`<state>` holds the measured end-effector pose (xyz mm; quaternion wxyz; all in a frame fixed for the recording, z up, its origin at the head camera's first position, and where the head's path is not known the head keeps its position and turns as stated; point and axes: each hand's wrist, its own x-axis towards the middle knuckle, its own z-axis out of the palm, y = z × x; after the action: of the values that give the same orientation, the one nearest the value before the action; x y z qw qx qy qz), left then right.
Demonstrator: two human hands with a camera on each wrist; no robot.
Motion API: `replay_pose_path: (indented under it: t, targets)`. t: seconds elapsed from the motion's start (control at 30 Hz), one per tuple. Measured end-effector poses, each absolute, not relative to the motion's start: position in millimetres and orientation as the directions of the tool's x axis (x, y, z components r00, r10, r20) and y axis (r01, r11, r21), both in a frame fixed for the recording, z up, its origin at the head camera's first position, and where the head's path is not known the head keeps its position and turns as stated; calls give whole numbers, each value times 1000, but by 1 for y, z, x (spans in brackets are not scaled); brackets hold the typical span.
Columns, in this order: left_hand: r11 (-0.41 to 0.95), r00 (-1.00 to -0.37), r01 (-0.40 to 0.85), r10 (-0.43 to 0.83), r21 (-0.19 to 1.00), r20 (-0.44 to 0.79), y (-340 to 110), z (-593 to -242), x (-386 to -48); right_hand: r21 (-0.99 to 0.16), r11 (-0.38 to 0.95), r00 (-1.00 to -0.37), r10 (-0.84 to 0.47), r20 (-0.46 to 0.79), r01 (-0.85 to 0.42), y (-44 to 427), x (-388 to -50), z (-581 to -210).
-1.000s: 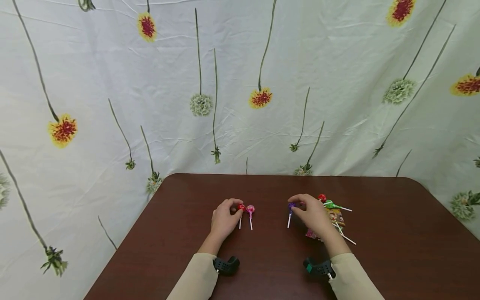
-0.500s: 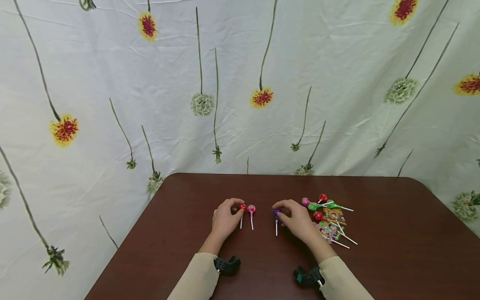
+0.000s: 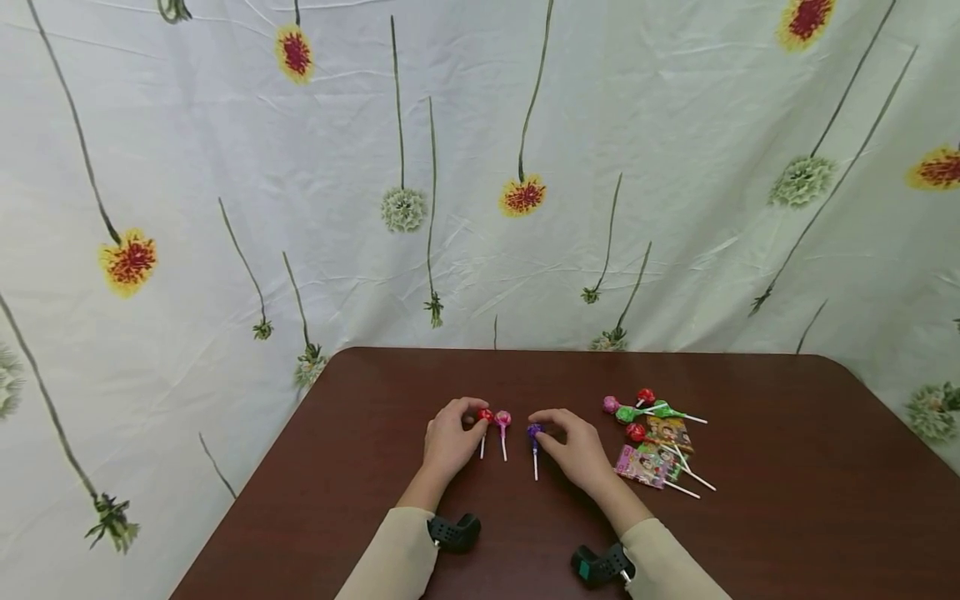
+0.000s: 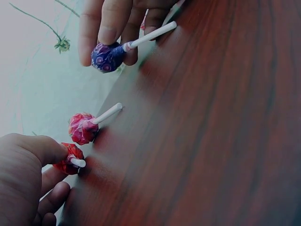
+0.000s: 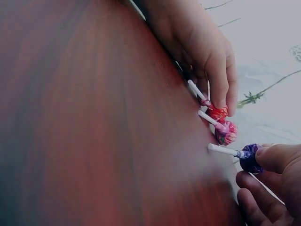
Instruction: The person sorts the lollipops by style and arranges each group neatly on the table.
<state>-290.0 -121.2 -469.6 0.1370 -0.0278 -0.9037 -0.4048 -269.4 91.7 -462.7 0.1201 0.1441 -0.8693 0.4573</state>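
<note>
Left hand (image 3: 450, 438) pinches red lollipop (image 3: 486, 414); right hand (image 3: 576, 447) pinches purple lollipop (image 3: 534, 430); pink lollipop (image 3: 502, 418) lies between, just beside red.

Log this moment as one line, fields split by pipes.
left hand: pinches red lollipop | right hand: pinches purple lollipop | pink lollipop: between those two, not held | candy pile: right of right hand

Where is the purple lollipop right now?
In the head view, the purple lollipop is pinched by the right hand, right of the pink lollipop near the left hand.
</note>
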Motion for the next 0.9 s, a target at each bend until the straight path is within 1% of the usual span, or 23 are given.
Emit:
replay_pose_path:
  t: [0.23,0.47,0.57,0.73,0.9]
  targets:
    - [681,-962,145,-73,717,265,-122,-469,-289,-762,539,-927,-113,357,-359,85,-274,-465]
    - [682,-962,145,-72,717,263,-120,-468,-290,-730,605,-935,-76,346,-319,78,-279,-465]
    - [687,-961,152,-64,710,268,-120,-469,-290,-731,606,-935,-62,350,-314,75,-281,-465]
    - [692,-961,159,-56,704,272,-119,-470,-291,-732,595,-930,-75,361,-332,70,-286,-466]
    - [693,-961,155,-60,704,270,-119,-469,-291,-715,614,-931,-95,353,-334,68,-287,-466]
